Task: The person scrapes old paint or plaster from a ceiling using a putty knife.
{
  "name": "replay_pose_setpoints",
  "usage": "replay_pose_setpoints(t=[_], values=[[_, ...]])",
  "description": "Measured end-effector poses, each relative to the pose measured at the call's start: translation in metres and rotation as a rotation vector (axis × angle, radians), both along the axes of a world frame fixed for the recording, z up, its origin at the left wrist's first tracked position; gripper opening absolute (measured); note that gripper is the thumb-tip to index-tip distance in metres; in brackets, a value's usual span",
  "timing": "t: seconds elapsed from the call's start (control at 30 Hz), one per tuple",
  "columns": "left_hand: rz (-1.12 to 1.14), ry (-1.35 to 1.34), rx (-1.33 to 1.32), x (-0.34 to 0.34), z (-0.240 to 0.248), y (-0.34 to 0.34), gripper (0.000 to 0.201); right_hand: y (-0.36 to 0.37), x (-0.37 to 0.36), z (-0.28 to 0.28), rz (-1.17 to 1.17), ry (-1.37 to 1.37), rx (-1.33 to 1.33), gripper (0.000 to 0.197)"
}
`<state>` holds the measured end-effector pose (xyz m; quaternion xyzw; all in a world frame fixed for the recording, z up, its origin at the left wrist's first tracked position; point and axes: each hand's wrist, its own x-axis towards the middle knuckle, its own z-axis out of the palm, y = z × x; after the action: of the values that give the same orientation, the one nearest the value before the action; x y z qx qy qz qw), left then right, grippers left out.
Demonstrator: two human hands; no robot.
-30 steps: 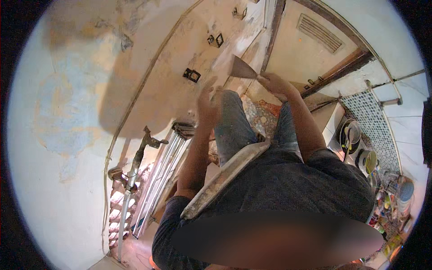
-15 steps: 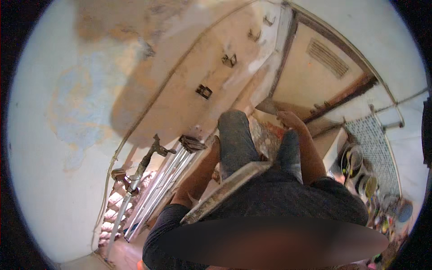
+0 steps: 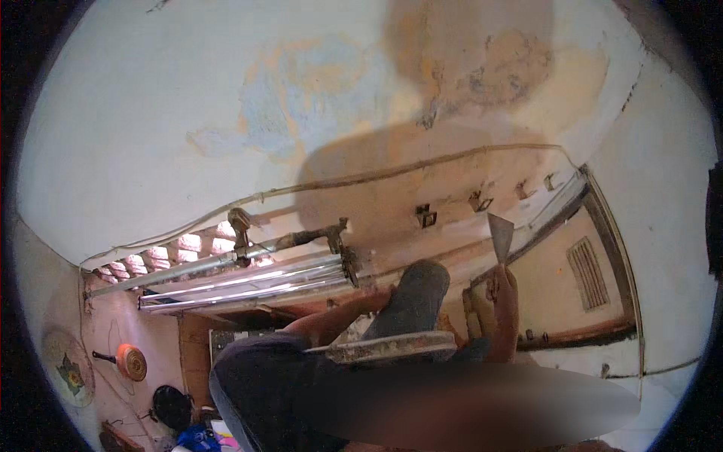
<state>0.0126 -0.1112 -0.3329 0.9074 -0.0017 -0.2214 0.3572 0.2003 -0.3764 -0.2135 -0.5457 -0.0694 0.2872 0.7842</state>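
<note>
My right hand (image 3: 503,292) is shut on the handle of a putty knife (image 3: 500,230), whose wide metal blade points up toward the stained wall (image 3: 422,113) beside the door frame. My left hand (image 3: 380,297) lies against my raised knee in blue jeans (image 3: 416,295); its fingers are too small and blurred to read. A flat board (image 3: 392,348) smeared with pale plaster sits edge-on across my lap, just below both hands.
Metal pipes and shiny tubes (image 3: 248,275) run along the wall at left, with a cable above them. Small brackets (image 3: 425,217) are fixed to the wall. A door with a vent grille (image 3: 587,271) is at right. An orange round object (image 3: 132,361) hangs at lower left.
The view has swung, so the wall now fills the top and the pipes sit at the centre left. My right hand still holds the knife up; my left hand stays by the knee.
</note>
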Motion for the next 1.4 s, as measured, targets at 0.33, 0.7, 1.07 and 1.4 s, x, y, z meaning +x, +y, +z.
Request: replay_pose_setpoints(t=[0.33, 0.7, 1.07, 1.4], values=[[0.326, -1.032, 0.154, -0.033, 0.267, 0.007, 0.04, 0.127, -0.053, 0.133, 0.344, -0.544, -0.055, 0.023], [0.148, -1.281, 1.449, -0.023, 0.4, 0.127, 0.059, 0.262, -0.141, 0.2, 0.602, -0.577, 0.408, 0.015], [-0.209, -1.195, 1.526, -0.004, 0.419, 0.161, 0.055, 0.3, -0.135, 0.176, 0.19, -0.853, 0.442, 0.013], [-0.303, -1.255, 1.59, 0.004, 0.429, 0.162, 0.057, 0.299, -0.132, 0.18, 0.174, -0.963, 0.383, 0.018]])
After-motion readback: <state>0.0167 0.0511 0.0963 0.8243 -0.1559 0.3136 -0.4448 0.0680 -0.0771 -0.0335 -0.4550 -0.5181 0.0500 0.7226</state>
